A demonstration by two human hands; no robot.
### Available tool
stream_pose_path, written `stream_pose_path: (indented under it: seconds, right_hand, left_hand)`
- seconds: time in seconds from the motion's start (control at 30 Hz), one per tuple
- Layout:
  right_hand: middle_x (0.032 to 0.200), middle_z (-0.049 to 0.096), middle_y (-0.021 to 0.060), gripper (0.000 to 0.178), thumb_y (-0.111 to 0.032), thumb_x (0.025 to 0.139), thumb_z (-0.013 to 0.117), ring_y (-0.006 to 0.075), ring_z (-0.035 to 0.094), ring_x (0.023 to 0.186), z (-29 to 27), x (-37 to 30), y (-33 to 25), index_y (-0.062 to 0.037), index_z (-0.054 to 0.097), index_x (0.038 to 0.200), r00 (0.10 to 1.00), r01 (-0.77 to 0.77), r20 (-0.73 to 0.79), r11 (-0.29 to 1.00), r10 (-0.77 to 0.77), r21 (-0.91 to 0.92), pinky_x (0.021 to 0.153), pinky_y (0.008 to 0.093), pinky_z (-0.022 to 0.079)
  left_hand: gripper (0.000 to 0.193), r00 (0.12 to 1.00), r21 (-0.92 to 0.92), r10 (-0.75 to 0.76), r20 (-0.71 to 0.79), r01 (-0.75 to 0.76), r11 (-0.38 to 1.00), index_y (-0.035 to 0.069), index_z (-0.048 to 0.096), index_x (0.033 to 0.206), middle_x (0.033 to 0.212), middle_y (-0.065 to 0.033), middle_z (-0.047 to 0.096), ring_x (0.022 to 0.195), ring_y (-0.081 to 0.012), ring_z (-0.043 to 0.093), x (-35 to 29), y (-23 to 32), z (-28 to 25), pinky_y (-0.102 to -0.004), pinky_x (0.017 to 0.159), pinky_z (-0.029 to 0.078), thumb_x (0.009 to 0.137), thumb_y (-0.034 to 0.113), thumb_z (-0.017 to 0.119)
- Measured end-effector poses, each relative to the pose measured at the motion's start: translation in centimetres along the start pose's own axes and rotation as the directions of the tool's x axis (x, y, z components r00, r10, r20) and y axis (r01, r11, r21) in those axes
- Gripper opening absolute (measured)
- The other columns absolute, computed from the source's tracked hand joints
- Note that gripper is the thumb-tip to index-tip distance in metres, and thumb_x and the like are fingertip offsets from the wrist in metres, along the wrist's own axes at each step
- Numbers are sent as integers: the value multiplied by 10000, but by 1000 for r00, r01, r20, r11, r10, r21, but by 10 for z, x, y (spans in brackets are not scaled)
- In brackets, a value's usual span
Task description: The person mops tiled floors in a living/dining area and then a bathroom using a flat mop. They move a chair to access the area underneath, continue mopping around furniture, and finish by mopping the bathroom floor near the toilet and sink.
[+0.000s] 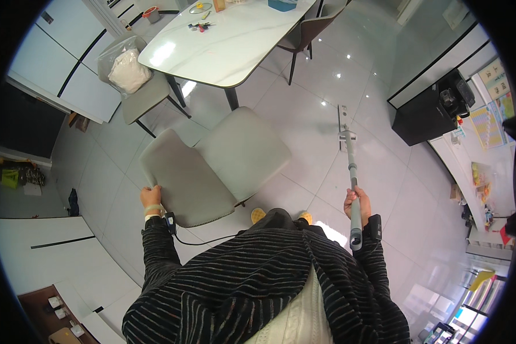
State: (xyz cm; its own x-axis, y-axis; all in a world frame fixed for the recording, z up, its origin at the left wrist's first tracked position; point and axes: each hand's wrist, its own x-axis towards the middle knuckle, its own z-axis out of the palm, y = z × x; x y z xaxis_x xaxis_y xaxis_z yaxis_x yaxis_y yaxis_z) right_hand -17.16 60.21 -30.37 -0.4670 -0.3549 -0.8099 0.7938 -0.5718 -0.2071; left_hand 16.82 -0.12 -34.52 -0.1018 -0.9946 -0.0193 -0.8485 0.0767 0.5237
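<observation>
My left hand point(151, 196) grips the upper edge of the backrest of a grey-beige dining chair point(243, 143), which stands right in front of me. In my right hand point(357, 203) is the grey handle of a flat floor mop point(352, 157), with the fingers wrapped round the pole. The mop's flat white head point(343, 117) lies on the tiled floor, ahead and to the right of the chair. A dark device with a cable is strapped at my left wrist, and another dark device sits at the right wrist.
A white marble-look table point(223, 49) stands ahead, holding a glass lid and small tools. Left of it, a second chair point(146, 103) carries a plastic bag point(129, 71). Another chair point(318, 28) is at the table's right. A black cabinet point(415, 117) and desk line the right.
</observation>
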Motion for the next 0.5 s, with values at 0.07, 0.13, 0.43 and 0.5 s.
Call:
stream_pose_path:
  seconds: [0.07, 0.13, 0.43, 0.5]
  right_hand:
    - [665, 502, -27, 233, -213, 925, 549, 47, 484, 509, 0, 0, -1, -13, 449, 988, 1000, -6, -8, 1000, 6, 14, 489, 180, 413]
    - [661, 500, -28, 236, -213, 923, 550, 46, 484, 509, 1, 0, -2, -13, 446, 992, 1000, 17, -18, 1000, -18, -11, 487, 180, 410]
    - [634, 471, -39, 209, -213, 926, 526, 45, 467, 508, 25, 0, 1, -18, 454, 912, 999, 39, -8, 998, -39, -48, 505, 187, 404]
    - [631, 463, -39, 201, -208, 927, 519, 47, 461, 507, 30, 1, 2, -25, 448, 888, 999, 48, -16, 998, -49, -51, 506, 191, 403]
  left_hand:
    - [379, 1000, 27, 8, -3, -8, 1000, -54, 595, 766, 744, -197, 642, 700, -301, 617, 0, -10, 0, -397, 684, 484, 624, 269, 733]
    - [380, 1000, 18, -14, 14, 14, 1000, -59, 593, 774, 746, -196, 644, 705, -299, 621, 0, -19, -2, -390, 686, 486, 623, 259, 737]
    - [335, 987, -32, -158, 29, 159, 987, -46, 594, 753, 732, -175, 651, 673, -283, 627, -7, -41, -34, -382, 669, 495, 606, 203, 763]
    - [325, 985, -26, -174, 0, 174, 984, -39, 597, 756, 733, -171, 653, 673, -282, 628, -9, -47, -42, -382, 664, 495, 600, 190, 768]
